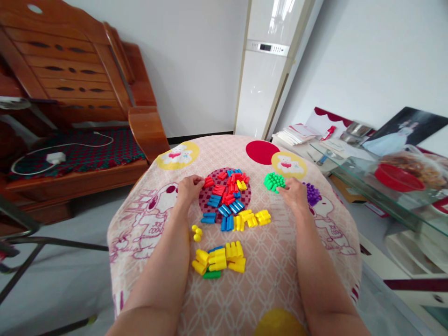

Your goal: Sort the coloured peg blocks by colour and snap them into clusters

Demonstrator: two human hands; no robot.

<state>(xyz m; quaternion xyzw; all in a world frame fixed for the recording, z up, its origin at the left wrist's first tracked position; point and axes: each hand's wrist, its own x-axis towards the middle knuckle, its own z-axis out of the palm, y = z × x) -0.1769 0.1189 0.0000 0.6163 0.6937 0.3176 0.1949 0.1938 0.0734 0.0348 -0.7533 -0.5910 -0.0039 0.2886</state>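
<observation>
My left hand [191, 188] reaches over the table with thumb and fingers pinched together on a red plastic block [208, 182] at the left edge of a mixed pile. In that pile lie several red blocks [219, 190], blue blocks [227, 223] and yellow blocks [263, 217]. On the other side, my right hand [293, 190] has its fingertips closed at the near edge of a cluster of green knobbly pieces [274, 181]. Just right of that hand is a cluster of purple pieces [312, 193], partly hidden by it. Small yellow knobbly pieces [197, 233] lie beside my left forearm.
Closer to me, more yellow blocks [217, 259] lie over a green block [212, 275]. A patterned cloth covers the round table [266, 289]. A wooden bench [77, 172] stands left; a glass shelf [371, 179] with a red bowl [399, 177] stands right.
</observation>
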